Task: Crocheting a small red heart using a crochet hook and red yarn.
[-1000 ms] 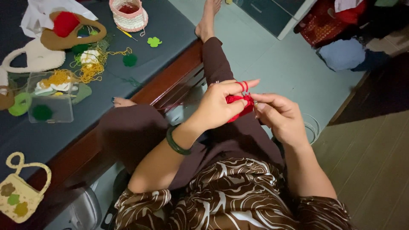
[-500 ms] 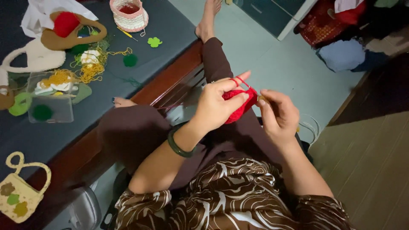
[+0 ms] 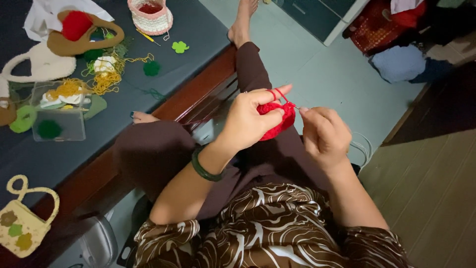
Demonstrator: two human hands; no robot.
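Left hand (image 3: 248, 121) pinches a red crochet piece (image 3: 275, 120) between thumb and fingers, red yarn (image 3: 273, 93) looped over the raised forefinger. Right hand (image 3: 323, 135) is closed narrow on a thin crochet hook (image 3: 296, 107), tip at the edge of the piece; the hook barely shows. Piece sits mid-air over the lap, well apart from the table (image 3: 188, 64). It looks soft, light and floppy, not fragile, probably best held at the rim by the working stitch, since it would bend if gripped elsewhere. Containers: pink-and-white crochet basket (image 3: 150, 19) near the far table edge, something red inside. Clear plastic box (image 3: 58, 119) near the left edge, green and yellow-white crochet bits in or under it, cannot tell which. Small cream bag (image 3: 22, 226) with flower patches at the near left corner, contents hidden
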